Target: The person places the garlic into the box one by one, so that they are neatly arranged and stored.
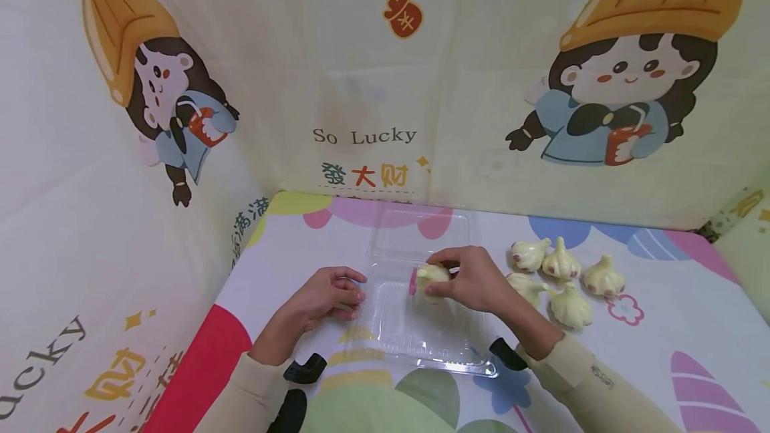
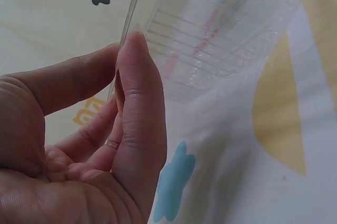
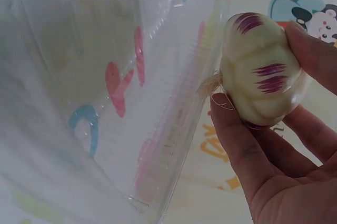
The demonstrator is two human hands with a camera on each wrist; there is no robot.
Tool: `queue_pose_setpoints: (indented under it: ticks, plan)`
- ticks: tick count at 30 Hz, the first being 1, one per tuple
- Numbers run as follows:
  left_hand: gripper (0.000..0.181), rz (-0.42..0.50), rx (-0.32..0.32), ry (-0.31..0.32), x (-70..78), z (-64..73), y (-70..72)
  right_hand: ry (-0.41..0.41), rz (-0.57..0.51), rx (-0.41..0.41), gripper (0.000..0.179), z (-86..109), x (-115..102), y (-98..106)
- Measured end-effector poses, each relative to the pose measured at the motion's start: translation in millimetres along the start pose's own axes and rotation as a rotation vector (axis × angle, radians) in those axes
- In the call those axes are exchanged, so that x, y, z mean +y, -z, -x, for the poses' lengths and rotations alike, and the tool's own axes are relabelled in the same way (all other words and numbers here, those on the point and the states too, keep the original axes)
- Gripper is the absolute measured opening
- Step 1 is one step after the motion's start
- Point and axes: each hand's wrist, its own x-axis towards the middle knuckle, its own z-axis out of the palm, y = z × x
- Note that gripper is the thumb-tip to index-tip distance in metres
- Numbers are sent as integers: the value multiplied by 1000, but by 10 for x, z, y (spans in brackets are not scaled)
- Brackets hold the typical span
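Observation:
A garlic bulb (image 1: 430, 282), pale with purple streaks and a tuft of roots, is held between the thumb and fingers of my right hand (image 1: 478, 279). It hangs over the clear plastic box (image 1: 400, 326), whose lid (image 1: 394, 236) lies folded back on the far side. In the right wrist view the bulb (image 3: 260, 71) is close beside the box's rim. At the box's left side, my left hand (image 1: 327, 296) pinches its thin edge between thumb and fingers, as the left wrist view shows.
Right of the box sits a group of several garlic bulbs (image 1: 570, 305) on the patterned tablecloth (image 1: 631, 373). A cloth wall (image 1: 469, 105) printed with cartoon figures rises behind the table and along its left side.

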Motion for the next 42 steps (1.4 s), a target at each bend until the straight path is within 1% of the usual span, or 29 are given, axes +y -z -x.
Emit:
queue_pose_setpoints:
  ticks: [8, 14, 20, 26, 31, 42]
  plan:
    - [43, 7, -13, -9, 2, 5, 9, -9, -14, 2, 38, -47, -34, -39]
    - [44, 5, -13, 1, 6, 2, 15, 1, -47, -23, 40, -90, -66, -74]
    - [43, -5, -6, -1, 16, -17, 16, -1, -24, -24, 39, -131, -87, -115]
    - [43, 2, -2, 11, 9, -24, 16, -10, -30, -35, 39, -159, -116, -162]
    - [42, 8, -9, 7, 6, -24, 18, -17, -20, -42, 40, -184, -132, -204]
    - [42, 13, -8, 10, 9, -28, 19, 12, -7, -46, 38, -237, -163, -285]
